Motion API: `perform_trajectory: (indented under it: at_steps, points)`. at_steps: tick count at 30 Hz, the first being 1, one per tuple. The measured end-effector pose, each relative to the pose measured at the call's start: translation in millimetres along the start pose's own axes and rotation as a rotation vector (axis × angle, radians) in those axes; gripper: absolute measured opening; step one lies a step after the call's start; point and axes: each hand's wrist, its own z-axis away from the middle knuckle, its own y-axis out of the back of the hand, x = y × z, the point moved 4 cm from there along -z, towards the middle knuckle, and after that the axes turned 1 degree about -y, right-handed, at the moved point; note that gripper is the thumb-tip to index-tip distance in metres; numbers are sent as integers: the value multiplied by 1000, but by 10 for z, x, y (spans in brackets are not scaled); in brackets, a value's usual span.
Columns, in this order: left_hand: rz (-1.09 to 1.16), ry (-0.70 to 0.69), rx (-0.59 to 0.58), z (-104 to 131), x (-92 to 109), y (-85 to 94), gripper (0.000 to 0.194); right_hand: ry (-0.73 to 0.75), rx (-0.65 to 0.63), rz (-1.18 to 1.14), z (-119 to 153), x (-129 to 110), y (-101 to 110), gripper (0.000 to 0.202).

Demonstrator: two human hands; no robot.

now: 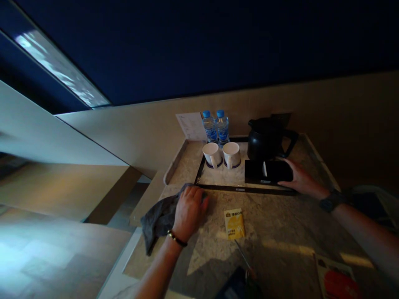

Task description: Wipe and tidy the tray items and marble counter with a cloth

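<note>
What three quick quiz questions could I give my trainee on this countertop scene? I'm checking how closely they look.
1. True or false: the left hand rests on a grey cloth.
2. How many white mugs stand on the black tray?
3. What does the right hand touch: (a) the black kettle, (b) the flat black box, (c) the yellow card?

Key
1. True.
2. Two, in front of two water bottles.
3. b, at the tray's right end.
</note>
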Motion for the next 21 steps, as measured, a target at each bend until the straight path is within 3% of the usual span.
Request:
perform_trajectory:
  at_steps: [3, 6, 8, 11, 13, 16, 18, 21]
  points:
    - [87, -121, -265, 14, 415, -285, 24, -4, 113, 64, 112, -111, 86, 92]
    - [103, -114, -408, 53, 562, -577, 53, -80, 224, 74, 453, -125, 249, 80]
    - [151, -68, -427, 69, 534, -697, 58, -162, 110, 30, 824, -14, 321, 65]
    - [290, -30, -506, 49, 463, -756, 24, -305, -239, 86, 1550, 269, 353, 57]
    - [422, -47, -540, -35, 465, -694, 5, -309, -317, 171, 2005, 405, 391, 58]
    - [623, -69, -447, -331, 541, -433, 10, -311, -339, 206, 2444, 441, 388, 59]
    - [673, -80, -314, -626, 628, -192, 12, -308, -312, 185, 2536, 344, 360, 57]
    - [526, -92, -81, -1108, 776, 119, 11, -337, -239, 140, 2478, 125, 327, 41]
